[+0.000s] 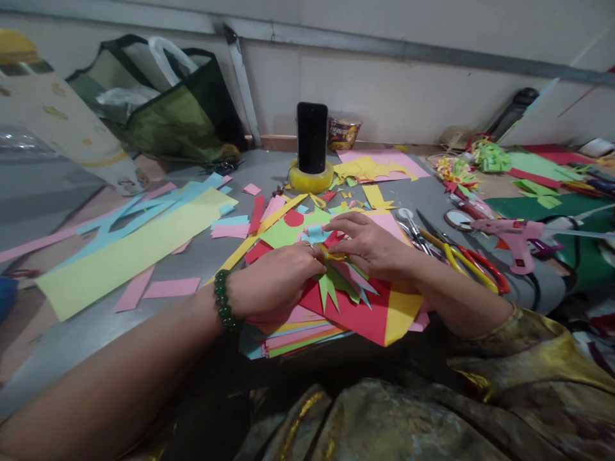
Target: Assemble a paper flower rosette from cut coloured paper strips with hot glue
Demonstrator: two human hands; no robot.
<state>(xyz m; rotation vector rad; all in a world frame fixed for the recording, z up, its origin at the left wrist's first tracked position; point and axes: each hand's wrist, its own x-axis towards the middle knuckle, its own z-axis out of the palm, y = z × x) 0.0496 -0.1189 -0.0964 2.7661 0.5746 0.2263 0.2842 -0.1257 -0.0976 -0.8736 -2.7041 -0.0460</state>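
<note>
Between my two hands is a small bow of coloured paper (334, 282), with green, pink and blue tails cut to points and a yellow band at its middle. My left hand (278, 278), with a green bead bracelet at the wrist, grips the bow's left side with fingers closed. From the right, my right hand (368, 243) bends its fingers onto the yellow band; part of the band is hidden under them. Below lies red and yellow paper (353, 314) on a stack of coloured sheets (300, 339). Light green paper (281, 234) lies just beyond my left hand.
A phone (312, 137) stands in a yellow tape roll (312, 179). To the right are scissors (461, 259) and a pink glue gun (516, 237). Paper strips (139, 250) cover the left side. A green bag (168, 109) and a pale bottle (62, 115) stand behind them.
</note>
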